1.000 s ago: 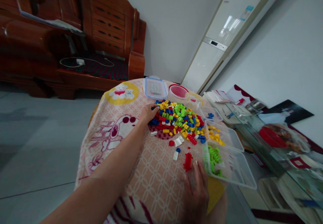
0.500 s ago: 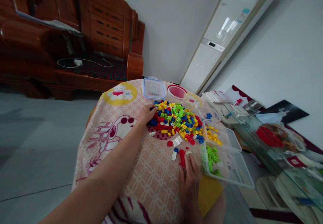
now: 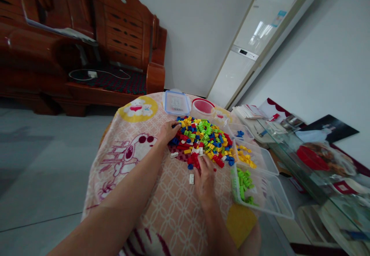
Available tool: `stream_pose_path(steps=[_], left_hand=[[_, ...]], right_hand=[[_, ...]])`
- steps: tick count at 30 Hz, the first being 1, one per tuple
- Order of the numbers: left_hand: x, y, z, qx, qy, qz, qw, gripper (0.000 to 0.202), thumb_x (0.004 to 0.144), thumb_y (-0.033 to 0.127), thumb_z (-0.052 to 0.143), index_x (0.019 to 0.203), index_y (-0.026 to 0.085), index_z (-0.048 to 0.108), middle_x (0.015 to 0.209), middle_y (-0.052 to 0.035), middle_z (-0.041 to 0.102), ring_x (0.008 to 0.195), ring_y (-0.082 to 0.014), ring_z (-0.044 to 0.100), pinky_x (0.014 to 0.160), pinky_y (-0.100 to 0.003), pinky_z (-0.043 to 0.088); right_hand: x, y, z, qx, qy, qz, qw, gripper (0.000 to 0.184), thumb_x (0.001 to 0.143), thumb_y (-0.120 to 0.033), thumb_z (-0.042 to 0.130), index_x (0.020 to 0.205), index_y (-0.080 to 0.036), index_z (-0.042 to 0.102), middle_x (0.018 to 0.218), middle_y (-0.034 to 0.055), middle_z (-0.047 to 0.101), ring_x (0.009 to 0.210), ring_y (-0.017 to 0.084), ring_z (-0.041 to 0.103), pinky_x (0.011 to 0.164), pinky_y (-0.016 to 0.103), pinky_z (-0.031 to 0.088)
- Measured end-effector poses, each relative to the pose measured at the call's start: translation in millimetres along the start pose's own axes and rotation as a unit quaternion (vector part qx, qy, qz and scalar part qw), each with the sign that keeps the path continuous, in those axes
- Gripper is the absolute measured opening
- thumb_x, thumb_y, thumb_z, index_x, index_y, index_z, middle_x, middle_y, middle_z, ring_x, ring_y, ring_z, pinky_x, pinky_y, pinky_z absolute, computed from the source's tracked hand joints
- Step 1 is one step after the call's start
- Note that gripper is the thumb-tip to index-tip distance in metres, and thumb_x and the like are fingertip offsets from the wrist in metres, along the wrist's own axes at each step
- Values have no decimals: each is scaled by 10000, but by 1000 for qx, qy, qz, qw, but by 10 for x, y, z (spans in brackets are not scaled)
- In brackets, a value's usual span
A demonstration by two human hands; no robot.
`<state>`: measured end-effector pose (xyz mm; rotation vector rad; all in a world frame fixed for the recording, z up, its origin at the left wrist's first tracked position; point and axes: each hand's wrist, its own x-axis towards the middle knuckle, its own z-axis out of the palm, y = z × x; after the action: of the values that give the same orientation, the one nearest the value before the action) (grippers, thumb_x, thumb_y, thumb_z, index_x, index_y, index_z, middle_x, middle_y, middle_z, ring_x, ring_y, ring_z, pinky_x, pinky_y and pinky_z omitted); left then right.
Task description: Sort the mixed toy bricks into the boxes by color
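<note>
A heap of toy building bricks (image 3: 206, 134) in red, yellow, blue, green and white lies on the cloth-covered table. My left hand (image 3: 168, 132) rests against the heap's left edge, fingers curved over blue bricks and not closed on any that I can make out. At the front edge, my right hand (image 3: 204, 173) lies open, with its fingertips touching several red bricks (image 3: 193, 159). Beside those fingers are a white brick (image 3: 201, 151) and a round blue brick (image 3: 190, 166). Nearer me lies another white brick (image 3: 191, 179).
To the right stand clear boxes holding green bricks (image 3: 244, 183), yellow bricks (image 3: 245, 158) and blue bricks (image 3: 239, 133). A blue-rimmed clear lid (image 3: 177, 102) and a pink-red bowl (image 3: 203, 106) are at the back. A glass shelf (image 3: 300, 159) runs along the right.
My right hand has moved forward and left, pushing the loose red, white and blue bricks towards the heap. The left hand has stayed at the heap's left edge.
</note>
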<state>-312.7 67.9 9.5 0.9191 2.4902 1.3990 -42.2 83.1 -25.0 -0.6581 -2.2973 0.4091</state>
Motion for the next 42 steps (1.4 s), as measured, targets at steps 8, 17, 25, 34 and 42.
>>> stream_pose_path(steps=[8,17,25,34,42], left_hand=[[7,-12,16,0,7,3,1000,348,882,320,585,1148,211,781,1192,-54,765,1122,-243,688,989,-302,507],[15,-10,10,2,-8,3,1000,386,888,342,562,1175,186,767,1199,-65,760,1124,-241,683,978,-302,501],[8,-8,-6,1,4,14,1000,365,880,332,567,1146,201,781,1170,-61,771,1117,-258,693,978,-323,511],[21,-43,-2,-7,10,24,1000,325,867,313,586,1095,205,791,1147,-60,779,1094,-254,706,985,-342,529],[46,-106,30,-5,15,32,999,321,875,318,594,1109,210,784,1142,-71,779,1080,-265,713,968,-364,543]], right_hand=[[-40,-57,-17,-4,40,-24,999,272,962,-199,528,1147,-182,727,1409,169,584,1340,262,518,1099,483,466],[70,-144,30,-69,-36,-6,997,76,873,-211,675,924,-203,730,1462,151,549,1408,309,438,1163,554,364],[226,-205,-42,-11,44,-41,998,67,858,-180,616,879,-203,675,1396,160,611,1364,290,497,1123,517,430],[1496,534,-394,269,207,272,901,318,747,-436,647,912,-165,628,640,31,675,545,223,669,492,324,553],[1791,1045,-299,363,398,332,774,195,653,-290,629,805,-183,569,588,0,637,508,205,663,490,333,601]])
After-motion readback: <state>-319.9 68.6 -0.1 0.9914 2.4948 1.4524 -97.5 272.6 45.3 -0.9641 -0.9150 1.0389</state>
